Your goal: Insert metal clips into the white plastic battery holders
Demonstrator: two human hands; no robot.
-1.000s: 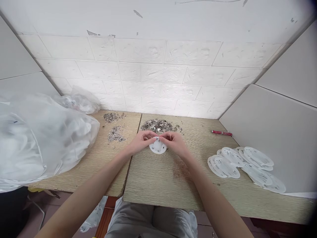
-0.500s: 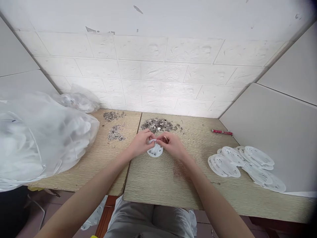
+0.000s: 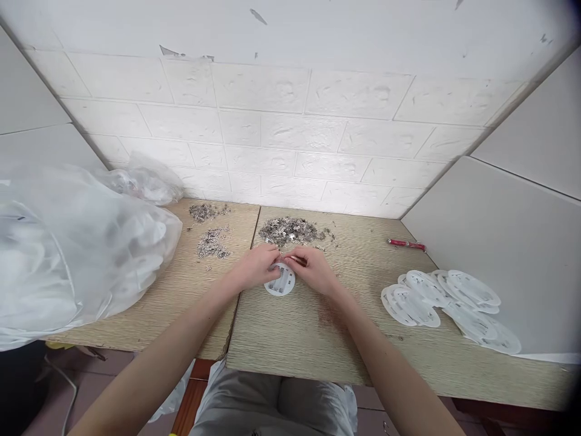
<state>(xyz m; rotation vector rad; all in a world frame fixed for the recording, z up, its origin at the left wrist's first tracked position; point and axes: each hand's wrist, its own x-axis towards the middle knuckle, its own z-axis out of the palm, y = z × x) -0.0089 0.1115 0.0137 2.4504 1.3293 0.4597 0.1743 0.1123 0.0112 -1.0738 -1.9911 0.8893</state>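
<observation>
My left hand is closed, with thumb and fingers pinching the upper left edge of a round white plastic disc. The disc has rectangular slots and small metal parts on its face, and is tilted just over the table. At its upper right edge is my right hand, fingers curled round a slim reddish-brown stick-like thing; its tip is hidden among the fingertips. Right behind both hands lies a pile of small silvery metal pieces.
Two smaller heaps of metal bits, one nearer and one farther, lie left of the table seam. A large translucent bag fills the left side. Several similar white discs overlap at right, near a red pen-like tool. A brick-patterned wall stands behind.
The disc has come slightly nearer to me and turned, so its slots show more. My right hand has shifted slightly, and the reddish-brown stick shows more clearly in it.
</observation>
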